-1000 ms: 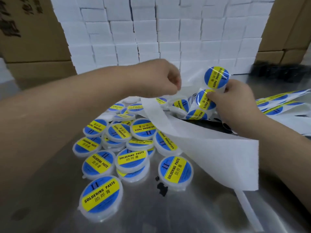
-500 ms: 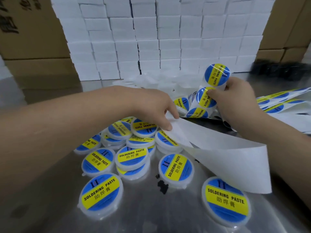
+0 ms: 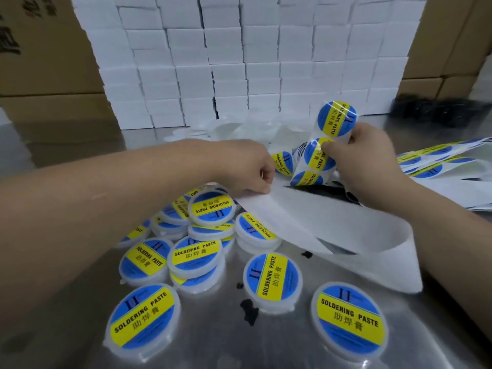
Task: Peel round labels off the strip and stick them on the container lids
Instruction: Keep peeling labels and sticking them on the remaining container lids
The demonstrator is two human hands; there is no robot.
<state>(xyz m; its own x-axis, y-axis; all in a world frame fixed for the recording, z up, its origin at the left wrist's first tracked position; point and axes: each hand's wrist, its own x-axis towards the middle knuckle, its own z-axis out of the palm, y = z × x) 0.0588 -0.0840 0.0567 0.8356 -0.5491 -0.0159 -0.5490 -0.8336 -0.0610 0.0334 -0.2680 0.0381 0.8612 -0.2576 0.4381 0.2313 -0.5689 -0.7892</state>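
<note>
Below my left hand (image 3: 247, 169), which pinched the backing paper (image 3: 319, 222), approx a dozen lids (image 3: 273, 280) were labelled; right hand (image 3: 372, 161) gripped the strip (image 3: 336, 119) w/ labels (image 3: 314, 162) left, bare lids (image 3: 229, 129) beyond.

The round paper labels (image 3: 336, 118) are blue, with a yellow band and black letters. The paper backing strip (image 3: 319, 222) is plain white, the round plastic containers (image 3: 300, 284) milky white, the stacked boxes (image 3: 226, 62) white, the cardboard cartons (image 3: 40, 62) brown, the metal table (image 3: 213, 342) grey.
</note>
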